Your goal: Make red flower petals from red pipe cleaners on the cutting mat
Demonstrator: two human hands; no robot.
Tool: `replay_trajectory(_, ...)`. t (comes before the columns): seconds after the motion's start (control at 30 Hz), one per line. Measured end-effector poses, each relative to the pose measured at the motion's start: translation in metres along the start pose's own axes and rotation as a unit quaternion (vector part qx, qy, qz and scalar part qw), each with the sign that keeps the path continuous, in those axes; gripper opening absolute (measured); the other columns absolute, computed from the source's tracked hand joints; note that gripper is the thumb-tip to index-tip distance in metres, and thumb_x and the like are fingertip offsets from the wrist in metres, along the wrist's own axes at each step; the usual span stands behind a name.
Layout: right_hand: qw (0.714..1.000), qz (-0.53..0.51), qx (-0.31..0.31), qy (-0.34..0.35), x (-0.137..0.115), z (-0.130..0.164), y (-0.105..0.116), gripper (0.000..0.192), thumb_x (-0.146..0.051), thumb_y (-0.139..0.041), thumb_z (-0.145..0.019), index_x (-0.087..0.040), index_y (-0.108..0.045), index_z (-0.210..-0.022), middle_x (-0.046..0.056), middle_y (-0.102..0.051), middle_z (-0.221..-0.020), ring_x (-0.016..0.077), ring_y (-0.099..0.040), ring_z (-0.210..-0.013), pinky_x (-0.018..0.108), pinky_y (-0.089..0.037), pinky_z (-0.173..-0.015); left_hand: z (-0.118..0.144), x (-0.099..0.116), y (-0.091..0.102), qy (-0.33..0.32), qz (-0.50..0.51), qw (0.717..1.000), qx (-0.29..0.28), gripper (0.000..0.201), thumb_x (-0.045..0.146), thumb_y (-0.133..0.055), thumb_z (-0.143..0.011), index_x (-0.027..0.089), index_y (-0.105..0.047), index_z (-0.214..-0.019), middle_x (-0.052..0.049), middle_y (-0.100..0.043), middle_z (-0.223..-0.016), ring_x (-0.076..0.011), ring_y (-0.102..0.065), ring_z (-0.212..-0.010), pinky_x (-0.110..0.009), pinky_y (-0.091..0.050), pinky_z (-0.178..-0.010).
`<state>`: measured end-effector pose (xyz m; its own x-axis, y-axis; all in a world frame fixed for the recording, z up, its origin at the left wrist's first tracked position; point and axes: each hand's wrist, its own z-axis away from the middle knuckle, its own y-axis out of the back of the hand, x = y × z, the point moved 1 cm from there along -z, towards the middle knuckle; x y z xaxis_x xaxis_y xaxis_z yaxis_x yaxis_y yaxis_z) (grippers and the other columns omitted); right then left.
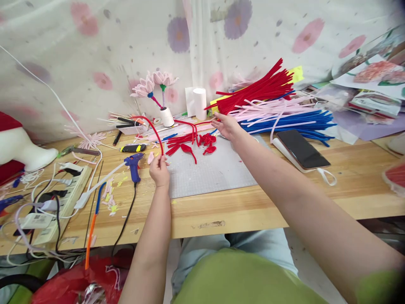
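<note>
My left hand [159, 171] is closed on one end of a red pipe cleaner [152, 125] that arches up and away to the left over the wooden table. My right hand [225, 125] reaches far forward, fingers apart, touching the near ends of a big pile of red [259, 88], pink [268, 107] and blue [294, 122] pipe cleaners. Between the hands, bent red pipe-cleaner petals [193, 141] lie at the far edge of a grey cutting mat [215, 173].
A blue glue gun [134, 162], a yellow-black cutter [133, 148] and a power strip [60, 196] with tangled cables sit left. A phone [302, 148] lies right of the mat. Pink pipe-cleaner flowers [155, 84] stand in a white cup; a white roll [200, 103] stands beside them.
</note>
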<state>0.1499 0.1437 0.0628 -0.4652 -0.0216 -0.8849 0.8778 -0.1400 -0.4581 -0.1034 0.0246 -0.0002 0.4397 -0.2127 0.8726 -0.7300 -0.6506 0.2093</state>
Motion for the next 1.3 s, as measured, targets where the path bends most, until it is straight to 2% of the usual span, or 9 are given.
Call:
replay_trajectory(0.17, 0.993, 0.069, -0.095, -0.009, 0.009, 0.040, -0.013, 0.051, -0.062, -0.040, -0.075, -0.018, -0.054, -0.096, 0.009, -0.060, -0.085, 0.0220, -0.058, -0.088, 0.037, -0.048, -0.070, 0.018, 0.016, -0.013, -0.093, -0.136, 0.970, -0.177, 0.022, 0.033, -0.046, -0.080, 0.022, -0.064, -0.086, -0.003, -0.064, -0.078, -0.0123, -0.058, -0.065, -0.024, -0.043, -0.066)
replay_trajectory(0.27, 0.991, 0.068, -0.118, -0.015, 0.007, 0.055, -0.016, 0.054, -0.066, -0.036, -0.074, -0.017, -0.055, -0.086, 0.006, -0.057, -0.066, 0.0185, -0.058, -0.074, 0.031, -0.047, -0.064, 0.023, 0.018, -0.016, -0.112, -0.199, 0.940, -0.253, 0.017, 0.030, -0.050, -0.078, 0.025, -0.065, -0.082, -0.003, -0.066, -0.083, -0.0163, -0.059, -0.078, -0.027, -0.043, -0.070)
replay_trajectory(0.37, 0.996, 0.036, -0.082, -0.011, 0.001, 0.049, -0.009, 0.048, -0.065, -0.036, -0.075, -0.019, -0.050, -0.074, -0.003, -0.041, -0.046, 0.0109, -0.048, -0.050, 0.024, -0.044, -0.052, 0.022, 0.013, -0.018, -0.072, -0.153, 0.944, -0.283, 0.012, 0.030, -0.056, -0.073, 0.024, -0.066, -0.077, -0.003, -0.066, -0.078, -0.0163, -0.059, -0.072, -0.028, -0.044, -0.067)
replay_trajectory(0.5, 0.997, 0.037, -0.063, -0.013, 0.000, 0.042, 0.006, 0.046, -0.065, -0.037, -0.075, -0.020, -0.043, -0.065, -0.009, -0.020, -0.040, 0.0062, -0.026, -0.034, 0.019, -0.030, -0.038, 0.017, 0.008, -0.022, 0.109, 0.077, 0.967, -0.216, 0.018, 0.035, -0.062, -0.065, 0.019, -0.062, -0.073, 0.001, -0.059, -0.059, -0.0086, -0.049, -0.046, -0.023, -0.041, -0.050)
replay_trajectory(0.6, 0.976, 0.102, -0.175, -0.079, 0.015, 0.059, 0.007, 0.051, -0.068, -0.035, -0.073, -0.019, -0.046, -0.063, -0.009, -0.019, -0.040, 0.0053, -0.019, -0.033, 0.019, -0.021, -0.034, 0.015, 0.010, -0.026, 0.218, 0.241, 0.938, -0.119, 0.025, 0.037, -0.065, -0.061, 0.018, -0.057, -0.075, 0.003, -0.057, -0.061, -0.0059, -0.050, -0.049, -0.020, -0.040, -0.050)
replay_trajectory(0.67, 0.943, 0.155, -0.273, -0.111, 0.030, 0.078, 0.003, 0.051, -0.067, -0.040, -0.072, -0.018, -0.048, -0.062, -0.009, -0.021, -0.041, 0.0045, -0.019, -0.035, 0.019, -0.019, -0.035, 0.016, 0.014, -0.029, 0.252, 0.302, 0.913, -0.106, 0.027, 0.037, -0.065, -0.061, 0.019, -0.053, -0.076, 0.002, -0.059, -0.068, -0.0074, -0.058, -0.062, -0.021, -0.044, -0.058)
replay_trajectory(0.83, 0.900, 0.235, -0.364, -0.054, 0.067, 0.105, -0.007, 0.041, -0.059, -0.042, -0.075, -0.019, -0.049, -0.070, -0.008, -0.027, -0.044, 0.0057, -0.023, -0.038, 0.020, -0.017, -0.038, 0.022, 0.021, -0.033, 0.279, 0.333, 0.890, -0.135, 0.025, 0.036, -0.062, -0.069, 0.019, -0.047, -0.081, -0.002, -0.064, -0.086, -0.0146, -0.064, -0.082, -0.031, -0.047, -0.076)
replay_trajectory(1.1, 0.894, 0.355, -0.266, 0.061, 0.083, 0.103, -0.026, 0.025, -0.035, -0.036, -0.084, -0.017, -0.045, -0.069, -0.004, -0.041, -0.057, 0.0085, -0.038, -0.054, 0.023, -0.032, -0.056, 0.030, 0.022, -0.038, 0.271, 0.307, 0.905, -0.119, 0.026, 0.026, -0.067, -0.063, 0.015, -0.057, -0.084, -0.005, -0.067, -0.084, -0.0159, -0.064, -0.083, -0.029, -0.048, -0.076)
replay_trajectory(1.3, 0.856, 0.439, -0.257, 0.093, 0.094, 0.113, -0.040, 0.024, -0.032, -0.035, -0.086, -0.016, -0.050, -0.078, 0.002, -0.056, -0.074, 0.0115, -0.049, -0.068, 0.024, -0.036, -0.066, 0.030, 0.026, -0.038, 0.284, 0.333, 0.892, -0.116, 0.024, 0.023, -0.067, -0.064, 0.014, -0.058, -0.084, -0.007, -0.069, -0.085, -0.0146, -0.064, -0.080, -0.030, -0.047, -0.079)
